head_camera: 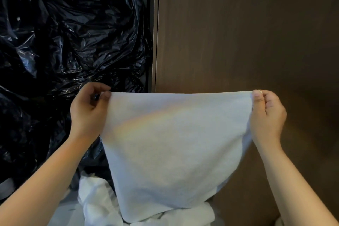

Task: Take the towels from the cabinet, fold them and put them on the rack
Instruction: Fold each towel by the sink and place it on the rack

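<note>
A white towel (176, 145) hangs flat in front of me, stretched by its top edge. My left hand (88, 110) pinches its top left corner between thumb and fingers. My right hand (266, 115) pinches the top right corner the same way. The towel's lower end drops down to a heap of more white towels (99, 202) at the bottom of the view. The rack is not in sight.
A large crumpled black plastic bag (64, 42) fills the open cabinet space on the left. A dark brown wooden cabinet door (247, 29) covers the right half, with its edge frame (153, 33) between the two.
</note>
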A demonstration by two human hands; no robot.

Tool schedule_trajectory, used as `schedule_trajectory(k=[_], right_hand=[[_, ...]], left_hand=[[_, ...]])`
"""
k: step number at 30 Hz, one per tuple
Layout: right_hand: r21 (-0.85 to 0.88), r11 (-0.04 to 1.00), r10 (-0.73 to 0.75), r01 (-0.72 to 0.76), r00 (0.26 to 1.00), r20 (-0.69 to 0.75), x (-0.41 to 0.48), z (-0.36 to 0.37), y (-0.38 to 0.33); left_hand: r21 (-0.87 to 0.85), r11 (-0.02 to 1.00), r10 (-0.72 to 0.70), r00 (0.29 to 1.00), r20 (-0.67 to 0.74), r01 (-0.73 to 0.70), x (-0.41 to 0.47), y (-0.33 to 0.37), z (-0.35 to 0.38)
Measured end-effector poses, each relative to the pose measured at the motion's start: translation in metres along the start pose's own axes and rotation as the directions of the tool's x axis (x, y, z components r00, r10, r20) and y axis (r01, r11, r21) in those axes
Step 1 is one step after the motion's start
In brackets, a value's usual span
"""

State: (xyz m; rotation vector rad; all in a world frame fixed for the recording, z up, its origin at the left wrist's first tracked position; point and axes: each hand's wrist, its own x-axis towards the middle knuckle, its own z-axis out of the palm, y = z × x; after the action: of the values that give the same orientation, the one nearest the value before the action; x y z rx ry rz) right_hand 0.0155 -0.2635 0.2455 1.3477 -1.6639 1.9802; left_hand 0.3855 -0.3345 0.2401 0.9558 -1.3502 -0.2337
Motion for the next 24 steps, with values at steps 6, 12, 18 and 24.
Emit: schedule_trajectory(k=[6,12,18,24], right_hand=[[0.062,0.996,0.072,-0.071,0.997,-0.02,-0.011,-0.017,-0.007],[0.111,0.983,0.146,-0.149,0.989,0.039,-0.011,-0.022,-0.005],[-0.033,0.966,0.258,-0.256,0.953,0.156,-0.044,-0.008,0.038],[-0.067,0.976,0.215,-0.206,0.965,0.153,-0.048,-0.003,0.038]], left_hand=[[-0.377,0.897,-0.248,0.969,0.006,0.232,-0.009,0.022,-0.004],[-0.422,0.81,-0.366,0.913,0.179,0.407,0.002,0.025,-0.008],[-0.084,0.883,-0.453,0.886,0.101,0.461,-0.032,-0.021,0.01],[-0.057,0.832,-0.529,0.82,0.216,0.552,-0.034,-0.037,0.005]])
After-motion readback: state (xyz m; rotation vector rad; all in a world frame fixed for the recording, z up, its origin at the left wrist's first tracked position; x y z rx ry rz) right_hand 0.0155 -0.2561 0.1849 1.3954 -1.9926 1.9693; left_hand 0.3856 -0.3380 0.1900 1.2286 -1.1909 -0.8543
